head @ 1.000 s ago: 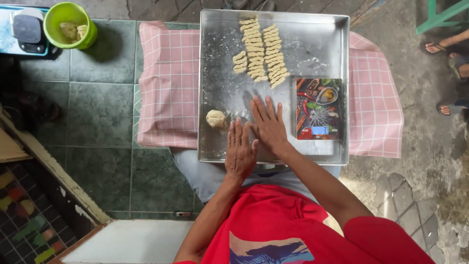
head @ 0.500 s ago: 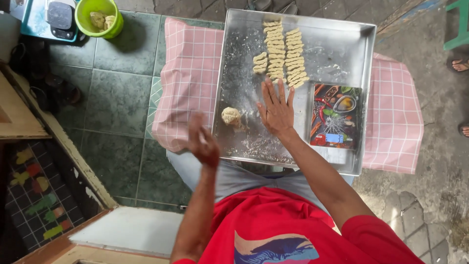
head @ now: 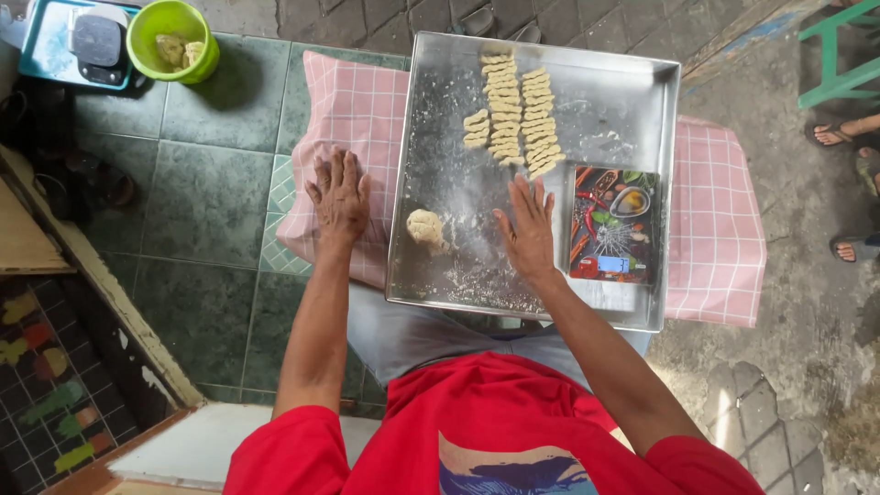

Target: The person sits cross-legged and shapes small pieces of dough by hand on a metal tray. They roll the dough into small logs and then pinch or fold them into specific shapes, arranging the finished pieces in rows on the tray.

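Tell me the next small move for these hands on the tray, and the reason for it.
Probably the left hand should come back from the pink checked cloth to the dough lump. The lump lies unshaped on the floured metal tray, the right hand rests flat and empty beside it, and rows of shaped pieces sit above.

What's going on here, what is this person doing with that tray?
A person in a red shirt sits with a metal tray across a pink checked cloth. The right hand lies flat on the floury tray floor, beside a small dough lump. The left hand rests open on the cloth, off the tray. Rows of shaped dough pieces lie at the tray's far end, and a picture-printed kitchen scale sits inside it. A green bowl with more dough stands on the tiled floor.
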